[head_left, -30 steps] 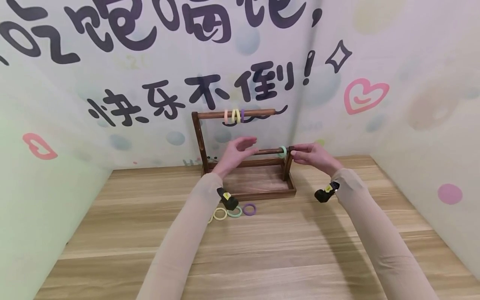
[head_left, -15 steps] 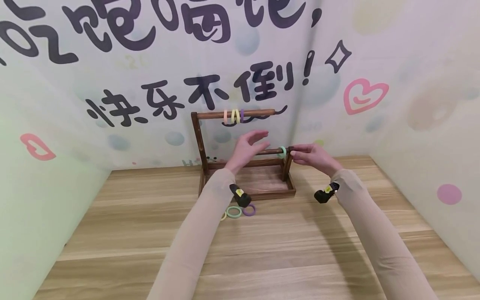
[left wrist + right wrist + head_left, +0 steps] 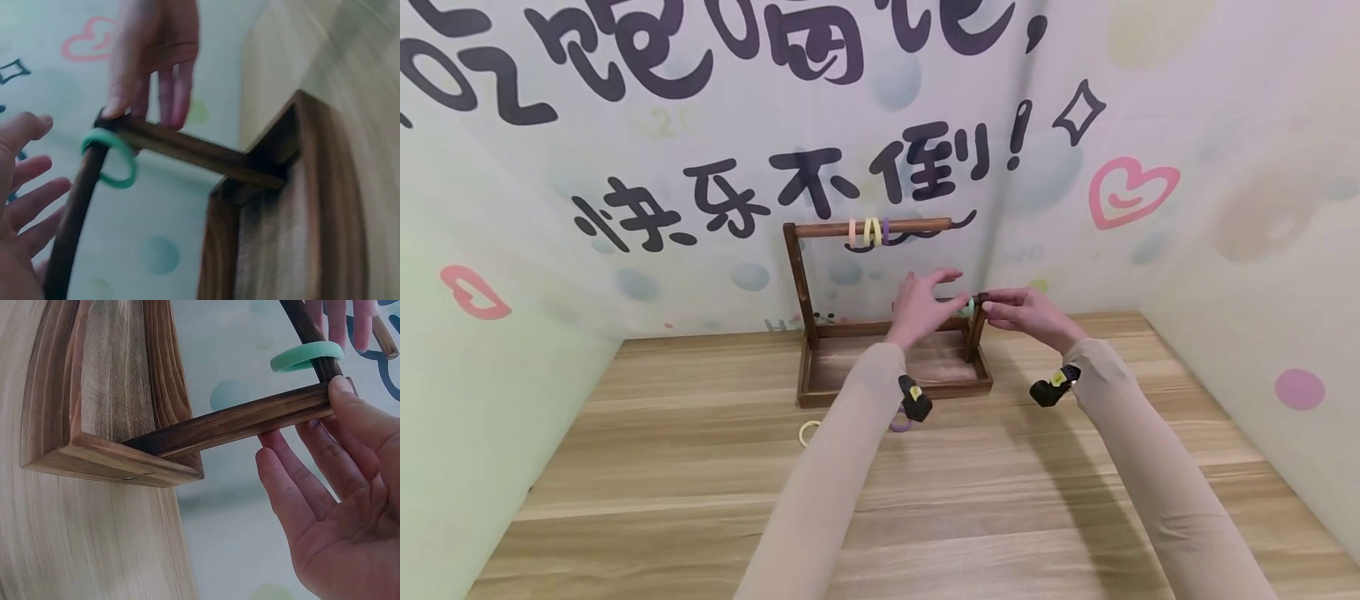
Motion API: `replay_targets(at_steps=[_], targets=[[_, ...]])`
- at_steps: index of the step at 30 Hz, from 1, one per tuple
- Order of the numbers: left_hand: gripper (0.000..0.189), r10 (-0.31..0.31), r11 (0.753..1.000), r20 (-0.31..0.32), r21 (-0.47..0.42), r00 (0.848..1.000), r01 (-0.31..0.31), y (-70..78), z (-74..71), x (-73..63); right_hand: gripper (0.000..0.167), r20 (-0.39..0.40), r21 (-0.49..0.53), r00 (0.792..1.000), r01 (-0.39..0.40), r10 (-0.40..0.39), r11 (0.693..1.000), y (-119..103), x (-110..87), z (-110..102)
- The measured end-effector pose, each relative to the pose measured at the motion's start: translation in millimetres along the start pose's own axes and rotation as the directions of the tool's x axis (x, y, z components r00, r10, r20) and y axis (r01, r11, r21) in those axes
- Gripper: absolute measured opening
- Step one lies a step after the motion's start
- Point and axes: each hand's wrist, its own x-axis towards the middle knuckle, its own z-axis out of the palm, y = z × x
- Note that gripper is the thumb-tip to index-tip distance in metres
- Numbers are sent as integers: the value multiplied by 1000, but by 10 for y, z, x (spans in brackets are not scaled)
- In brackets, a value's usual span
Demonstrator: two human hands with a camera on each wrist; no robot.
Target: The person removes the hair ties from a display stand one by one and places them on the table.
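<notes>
Wooden rack (image 3: 958, 388) sits toward the back of the tabletop (image 3: 662, 492), shallow tray base, tall post at its left end, right post (image 3: 244, 419) shorter. Green ring (image 3: 315, 351) is around the rack's lower rod (image 3: 74, 215), right at the right-post end. Right hand (image 3: 1028, 313) at the rack's right end, narrow grip: thumb and fingers pinch the top of the right post, just beside the ring. Left hand (image 3: 921, 307) over the middle-right of the rack, at the lower rod, grip wide, thumb apart from the fingers, near the green ring; whether any finger touches the rod is hard to tell, the left wrist view being dim and soft.

Upper rod (image 3: 921, 225) of the rack carries, left to right, a pink ring (image 3: 852, 232), two yellow rings (image 3: 877, 232) and a purple ring (image 3: 886, 231). In front of the rack, on the tabletop: a loose yellow ring (image 3: 803, 428) toward its left, partly behind the left sleeve (image 3: 838, 471), and a second purple ring (image 3: 900, 427) nearer its middle, partly covered by the black wrist camera (image 3: 916, 400). Behind the rack, wall (image 3: 700, 275) with dark lettering.
</notes>
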Motion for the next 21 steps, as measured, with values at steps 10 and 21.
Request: replay_targets(at_steps=[10,21], targets=[[40,38,949,-123,316,992,3,23,301,-106,51,16,17,1000,11,-11,1000,6,13,4],[34,24,939,-161,343,987,33,33,384,-116,49,16,14,1000,9,-10,1000,7,2,-8]])
